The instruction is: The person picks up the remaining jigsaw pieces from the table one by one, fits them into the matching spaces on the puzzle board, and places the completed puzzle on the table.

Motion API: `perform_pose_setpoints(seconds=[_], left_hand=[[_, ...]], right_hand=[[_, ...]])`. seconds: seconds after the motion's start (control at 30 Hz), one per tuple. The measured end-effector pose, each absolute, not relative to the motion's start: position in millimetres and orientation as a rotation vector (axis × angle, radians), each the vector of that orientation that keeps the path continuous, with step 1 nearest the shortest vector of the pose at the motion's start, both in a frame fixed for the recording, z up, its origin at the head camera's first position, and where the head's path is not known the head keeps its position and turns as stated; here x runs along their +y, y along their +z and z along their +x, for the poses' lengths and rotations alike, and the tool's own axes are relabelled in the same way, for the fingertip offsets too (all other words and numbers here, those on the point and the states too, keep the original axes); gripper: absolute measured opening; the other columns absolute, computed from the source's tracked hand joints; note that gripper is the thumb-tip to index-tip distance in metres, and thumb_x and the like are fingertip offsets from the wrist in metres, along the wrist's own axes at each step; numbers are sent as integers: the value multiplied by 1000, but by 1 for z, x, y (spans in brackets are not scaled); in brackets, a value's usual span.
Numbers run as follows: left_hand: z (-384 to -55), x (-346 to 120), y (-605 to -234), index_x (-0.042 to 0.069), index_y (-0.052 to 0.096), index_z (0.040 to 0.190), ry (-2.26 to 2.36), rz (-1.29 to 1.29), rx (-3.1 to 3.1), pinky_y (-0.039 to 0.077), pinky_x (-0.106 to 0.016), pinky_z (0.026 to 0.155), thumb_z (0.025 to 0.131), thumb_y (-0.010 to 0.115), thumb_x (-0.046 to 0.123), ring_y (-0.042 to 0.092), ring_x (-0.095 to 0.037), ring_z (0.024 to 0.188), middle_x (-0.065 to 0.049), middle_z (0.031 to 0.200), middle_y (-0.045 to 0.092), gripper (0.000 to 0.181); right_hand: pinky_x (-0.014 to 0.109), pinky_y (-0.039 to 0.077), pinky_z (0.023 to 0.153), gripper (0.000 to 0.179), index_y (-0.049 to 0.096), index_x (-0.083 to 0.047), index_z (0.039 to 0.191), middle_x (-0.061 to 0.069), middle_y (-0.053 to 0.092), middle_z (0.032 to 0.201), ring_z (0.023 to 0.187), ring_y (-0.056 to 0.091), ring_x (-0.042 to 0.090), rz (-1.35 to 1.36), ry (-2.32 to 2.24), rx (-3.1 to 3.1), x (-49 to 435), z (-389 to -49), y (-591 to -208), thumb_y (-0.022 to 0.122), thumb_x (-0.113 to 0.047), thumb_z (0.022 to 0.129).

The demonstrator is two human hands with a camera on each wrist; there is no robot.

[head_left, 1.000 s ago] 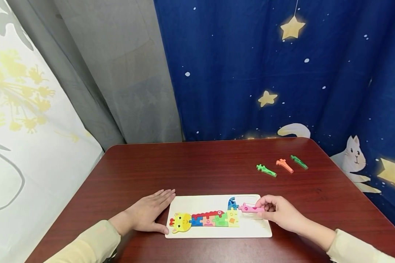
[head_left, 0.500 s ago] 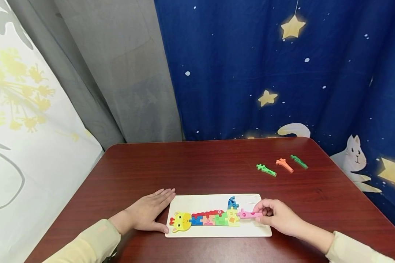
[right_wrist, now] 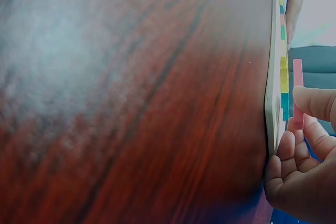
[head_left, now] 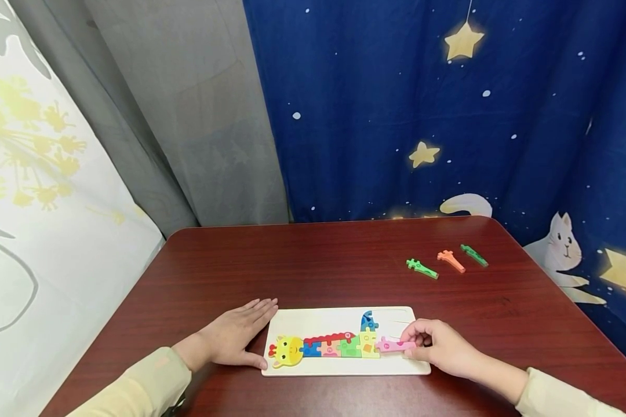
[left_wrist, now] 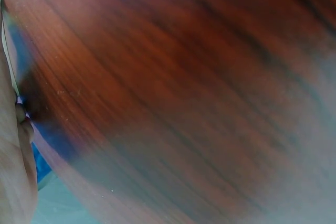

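A white puzzle board lies near the table's front edge, bearing a giraffe with a yellow head at the left. Blue, pink, green and yellow body pieces run rightward, a red mane strip along them, a blue piece above the yellow one. Between thumb and fingers my right hand pinches a pink puzzle piece over the board's right part; in the right wrist view the pink piece stands slightly off the board. My left hand rests with straight fingers at the board's left edge.
Three loose puzzle pieces lie at the table's back right: light green, orange and dark green. The brown table ends at grey and blue curtains. A white patterned cloth hangs at the left.
My right hand has moved the pink piece slightly toward the front, from beside the blue piece to beside the yellow one. My left hand has stayed put.
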State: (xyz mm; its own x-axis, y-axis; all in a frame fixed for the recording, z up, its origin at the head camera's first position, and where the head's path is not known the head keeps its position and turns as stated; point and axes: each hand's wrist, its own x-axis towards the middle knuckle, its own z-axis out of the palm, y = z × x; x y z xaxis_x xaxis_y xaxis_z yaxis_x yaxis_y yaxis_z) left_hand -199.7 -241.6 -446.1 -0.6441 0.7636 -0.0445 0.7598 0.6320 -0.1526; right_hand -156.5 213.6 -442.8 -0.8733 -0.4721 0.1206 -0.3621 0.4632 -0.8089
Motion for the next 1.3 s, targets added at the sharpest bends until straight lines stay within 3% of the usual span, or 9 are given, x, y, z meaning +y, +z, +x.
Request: perform_pose_setpoints(seconds=[0.43,1.3], left_hand=[[-199,-244,-451,0,31,151,230,-1325,-2736,26,-39,114,81,36,83,28,-25,142,-12,156,29,108],[-199,-243,-448,0,28,151,244,-1323,-2778,22,-38,116,82,35,83,25,-26,144,-13,157,26,109]], right_hand=[[22,42,56,12,68,-14,85,-8,55,74,67,48,6,-758,-1354,2614,213,-155,-445,78,-12,79],[22,43,58,14,68,-18,85,-10,57,77,70,51,5,-792,-1275,2655,212,-154,-444,79,-11,77]])
